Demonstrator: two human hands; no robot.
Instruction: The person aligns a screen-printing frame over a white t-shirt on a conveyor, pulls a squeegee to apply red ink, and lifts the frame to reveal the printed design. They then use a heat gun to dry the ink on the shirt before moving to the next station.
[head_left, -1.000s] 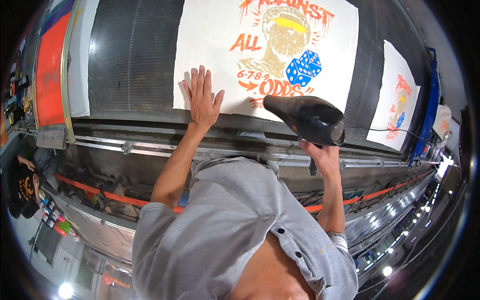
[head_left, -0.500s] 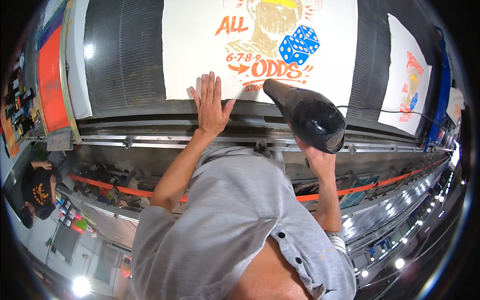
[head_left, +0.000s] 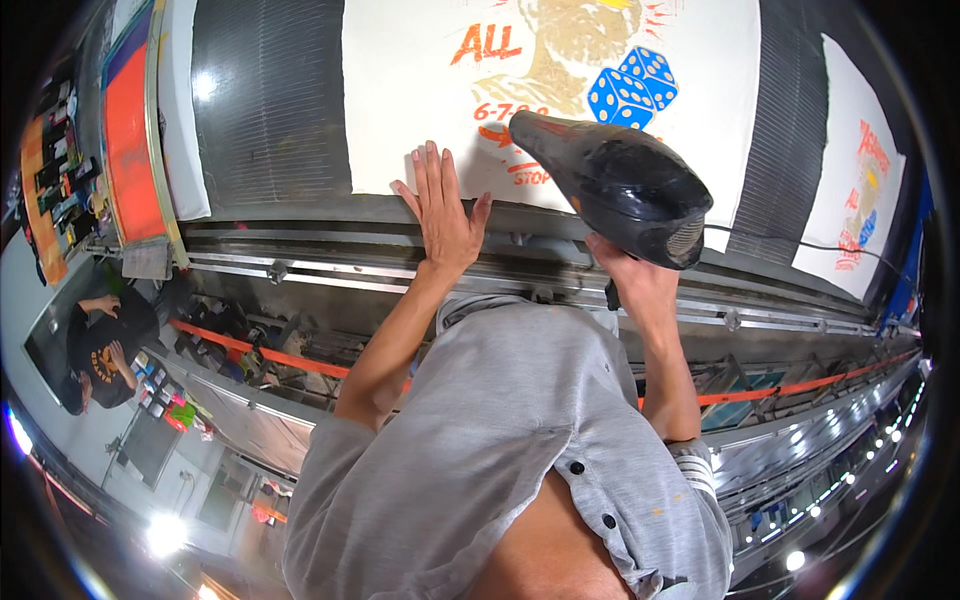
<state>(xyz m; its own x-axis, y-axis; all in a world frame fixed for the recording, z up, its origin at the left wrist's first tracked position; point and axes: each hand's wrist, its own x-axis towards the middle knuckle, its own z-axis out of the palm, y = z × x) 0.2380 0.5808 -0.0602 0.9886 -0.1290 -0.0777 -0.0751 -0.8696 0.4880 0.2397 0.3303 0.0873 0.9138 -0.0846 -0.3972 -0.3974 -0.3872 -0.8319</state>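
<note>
My left hand [head_left: 443,215] lies palm down with fingers stretched out on the lower edge of a white printed fabric sheet [head_left: 400,100]. Its print has red lettering, a beige head with a yellow stripe and two blue dice [head_left: 630,88]. My right hand [head_left: 638,282] grips a black blow dryer [head_left: 625,182] by its handle. The nozzle points up-left, just above the red lettering at the print's lower part, hiding some of it; whether it touches cannot be told. A dark cord runs rightward from the dryer.
Dark ribbed platen [head_left: 260,150] surrounds the sheet. A red screen frame [head_left: 135,150] stands at left, a second printed sheet [head_left: 832,240] at right. Metal rails [head_left: 350,262] run along the near edge. Another person [head_left: 95,345] in a dark shirt is at lower left.
The dryer's nozzle has moved up and left over the lettering. The view has shifted, with the screen and sheets sitting differently in it. My left hand still lies spread on the sheet's edge.
</note>
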